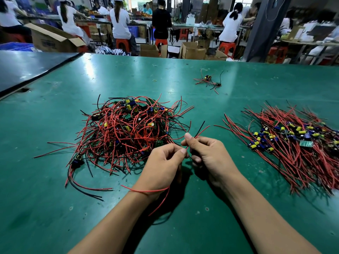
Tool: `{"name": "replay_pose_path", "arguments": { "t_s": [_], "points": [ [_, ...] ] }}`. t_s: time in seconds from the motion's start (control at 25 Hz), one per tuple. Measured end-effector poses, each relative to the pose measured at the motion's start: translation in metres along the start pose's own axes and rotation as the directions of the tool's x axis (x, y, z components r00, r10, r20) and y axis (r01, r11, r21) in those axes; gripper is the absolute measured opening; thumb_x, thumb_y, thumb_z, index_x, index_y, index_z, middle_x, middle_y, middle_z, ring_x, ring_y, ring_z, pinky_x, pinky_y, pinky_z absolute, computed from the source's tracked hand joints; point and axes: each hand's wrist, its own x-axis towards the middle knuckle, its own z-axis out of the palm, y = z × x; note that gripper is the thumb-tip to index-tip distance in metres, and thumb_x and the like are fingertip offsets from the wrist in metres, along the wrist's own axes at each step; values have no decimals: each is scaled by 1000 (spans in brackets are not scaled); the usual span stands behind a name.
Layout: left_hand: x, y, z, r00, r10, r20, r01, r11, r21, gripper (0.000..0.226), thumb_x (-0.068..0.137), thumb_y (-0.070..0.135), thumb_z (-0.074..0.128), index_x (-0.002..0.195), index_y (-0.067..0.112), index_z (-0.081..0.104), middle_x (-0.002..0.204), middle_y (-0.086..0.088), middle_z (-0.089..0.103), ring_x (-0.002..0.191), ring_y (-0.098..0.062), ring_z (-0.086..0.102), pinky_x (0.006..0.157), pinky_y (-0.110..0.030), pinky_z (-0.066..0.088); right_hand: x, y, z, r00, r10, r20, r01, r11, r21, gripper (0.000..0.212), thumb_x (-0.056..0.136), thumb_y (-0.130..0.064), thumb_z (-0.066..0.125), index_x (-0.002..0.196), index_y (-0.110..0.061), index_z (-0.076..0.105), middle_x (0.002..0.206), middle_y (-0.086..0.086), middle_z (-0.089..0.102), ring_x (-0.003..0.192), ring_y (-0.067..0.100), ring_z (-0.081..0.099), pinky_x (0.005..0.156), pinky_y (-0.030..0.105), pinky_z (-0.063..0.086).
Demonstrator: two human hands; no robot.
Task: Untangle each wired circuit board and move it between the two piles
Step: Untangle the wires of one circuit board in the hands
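A tangled pile (128, 132) of small circuit boards with red and black wires lies left of centre on the green table (201, 208). A second pile (297, 143), with its wires combed straight, lies at the right. Between them, near the front, my left hand (161, 167) and my right hand (207, 154) pinch the wires of one wired circuit board (197, 133). Red and black wire ends stick up past my right thumb, and red strands trail under my left wrist. The board itself is hidden inside my hands.
A small stray bundle (209, 80) of boards and wires lies farther back on the table, with a yellow rubber band (154, 80) to its left. A dark tabletop (27, 66) adjoins at the far left. Beyond the far edge are cardboard boxes, stools and seated workers.
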Motion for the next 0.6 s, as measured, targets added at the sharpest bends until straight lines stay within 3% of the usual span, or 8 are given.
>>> {"name": "replay_pose_path", "arguments": {
  "t_s": [0.16, 0.28, 0.48, 0.6],
  "points": [
    [-3, 1, 3, 996, 89, 22, -91, 979, 183, 19, 95, 17, 61, 78, 8, 64, 48, 10, 50, 45, -7, 45, 50, -25, 36, 5, -5, -5, 985, -51, -167, 58, 998, 36, 31, 89, -37, 71, 73, -11, 72, 49, -4, 36, 35, 7, 27, 36, 14, 19],
    [-6, 3, 6, 990, 133, 44, -140, 962, 234, 17, 93, 17, 63, 79, 8, 64, 47, 11, 48, 46, -6, 45, 51, -24, 39, 9, -8, -8, 974, 8, -226, 27, 988, 151, 41, 98, -36, 61, 72, -5, 64, 50, -5, 39, 32, 4, 26, 32, 15, 20],
    [-10, 5, 9, 982, 179, 55, -188, 951, 247, 15, 91, 11, 65, 78, 5, 65, 54, 6, 51, 51, -12, 46, 54, -29, 40, 6, -19, -12, 950, 312, 11, -283, 846, 452, 43, 92, -33, 63, 56, -11, 54, 49, -4, 35, 25, 2, 21, 26, 16, 15],
    [-10, 3, 8, 985, 168, 27, -170, 967, 188, 14, 92, 10, 63, 78, 10, 67, 51, 8, 51, 48, -12, 45, 52, -29, 39, 4, -16, -5, 965, 262, -2, -242, 895, 374, 42, 95, -36, 62, 63, -9, 56, 49, -4, 36, 26, 2, 23, 27, 15, 17]
  ]
}}
